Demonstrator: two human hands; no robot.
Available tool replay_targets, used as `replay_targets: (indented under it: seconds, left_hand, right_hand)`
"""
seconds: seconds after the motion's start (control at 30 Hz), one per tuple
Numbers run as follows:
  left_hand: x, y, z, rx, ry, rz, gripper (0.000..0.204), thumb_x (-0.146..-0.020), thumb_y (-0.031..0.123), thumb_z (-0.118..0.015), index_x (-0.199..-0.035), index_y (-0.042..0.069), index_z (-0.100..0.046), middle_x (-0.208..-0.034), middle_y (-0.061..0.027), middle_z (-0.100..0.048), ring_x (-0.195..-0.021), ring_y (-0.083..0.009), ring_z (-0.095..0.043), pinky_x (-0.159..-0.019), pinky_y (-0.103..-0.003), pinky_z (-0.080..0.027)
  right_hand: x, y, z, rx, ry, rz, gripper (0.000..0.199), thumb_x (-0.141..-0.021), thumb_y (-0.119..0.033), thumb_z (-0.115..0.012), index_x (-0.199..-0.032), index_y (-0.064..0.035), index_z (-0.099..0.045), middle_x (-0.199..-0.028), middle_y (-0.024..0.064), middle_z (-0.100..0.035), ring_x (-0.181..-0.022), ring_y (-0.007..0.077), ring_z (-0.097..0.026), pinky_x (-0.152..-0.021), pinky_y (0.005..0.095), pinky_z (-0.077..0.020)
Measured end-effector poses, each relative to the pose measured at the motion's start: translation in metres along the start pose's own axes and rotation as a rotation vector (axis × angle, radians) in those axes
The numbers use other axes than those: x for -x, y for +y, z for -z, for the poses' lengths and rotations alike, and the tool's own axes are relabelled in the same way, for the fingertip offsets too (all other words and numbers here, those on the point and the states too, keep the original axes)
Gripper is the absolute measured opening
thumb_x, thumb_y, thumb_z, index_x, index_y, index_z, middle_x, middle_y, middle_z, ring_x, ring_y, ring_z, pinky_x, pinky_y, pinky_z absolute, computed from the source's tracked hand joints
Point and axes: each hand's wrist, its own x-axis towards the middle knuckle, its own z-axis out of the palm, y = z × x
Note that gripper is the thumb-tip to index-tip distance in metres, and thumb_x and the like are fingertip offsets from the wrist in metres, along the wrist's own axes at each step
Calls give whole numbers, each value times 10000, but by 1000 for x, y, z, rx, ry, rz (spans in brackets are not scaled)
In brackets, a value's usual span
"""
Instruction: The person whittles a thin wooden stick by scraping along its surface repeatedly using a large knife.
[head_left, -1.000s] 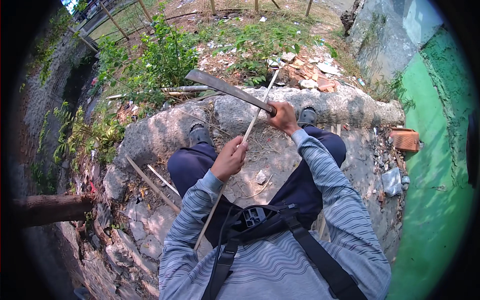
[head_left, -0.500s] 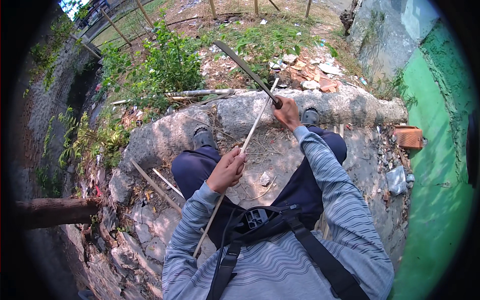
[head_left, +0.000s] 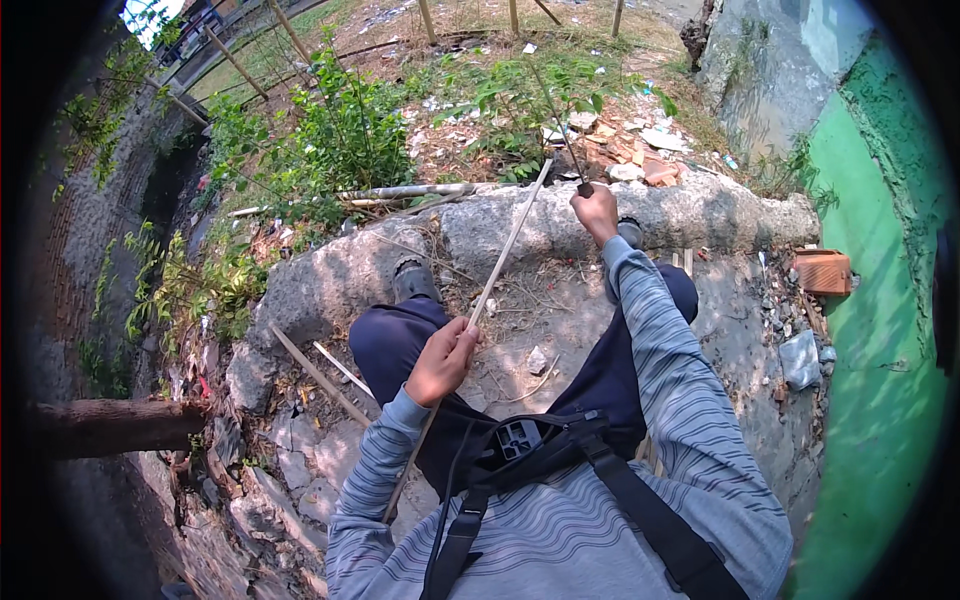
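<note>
My left hand (head_left: 443,362) is closed round a long, thin pale wooden stick (head_left: 512,240), which slants from beside my left forearm up to the low stone wall. In my right hand (head_left: 598,212) is the dark handle of a machete (head_left: 556,112). Its blade points away from me and up to the left, seen nearly edge-on as a thin line. The blade stands to the right of the stick's far end, apart from it. My knees are spread, and the stick runs over the gap between them.
A rough stone wall (head_left: 520,222) curves in front of my feet. More strips of wood (head_left: 318,375) lie by my left knee. To the right are an orange brick-like block (head_left: 822,272) and a green wall (head_left: 870,420). At left a dark log (head_left: 120,427) juts in.
My right hand has moved a little right, and the machete has swung away from the stick, its blade turning edge-on. My left hand has shifted slightly down and left with the stick.
</note>
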Motion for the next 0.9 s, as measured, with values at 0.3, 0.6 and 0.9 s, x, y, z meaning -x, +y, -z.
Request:
replay_targets:
  seconds: [0.3,0.6,0.9]
  left_hand:
    - [-60,35,0,236,78,114,308,-1159,340,-417,-1156,79,-580,-715,79,-357,-501,-20,-282,-412,-211,-232]
    - [-113,2,-23,220,75,15,226,-1147,284,-433,-1034,101,-504,-690,54,-411,-496,-43,-353,-416,-247,-277]
    - [-112,-10,-22,287,54,-11,193,-1138,259,-467,-1087,83,-529,-702,60,-415,-531,-40,-366,-455,-256,-286]
  right_hand:
    - [78,-68,28,-298,-166,311,100,-884,-129,-695,-907,-41,-737,-786,126,-752,-734,214,-738,-677,365,-541]
    - [115,-56,10,108,-256,679,185,-756,-184,-721,-936,-146,-710,-732,156,-687,-710,404,-697,-637,520,-531]
    - [123,-62,0,64,-314,682,182,-767,-222,-725,-939,-161,-727,-722,168,-696,-703,411,-715,-649,519,-566]
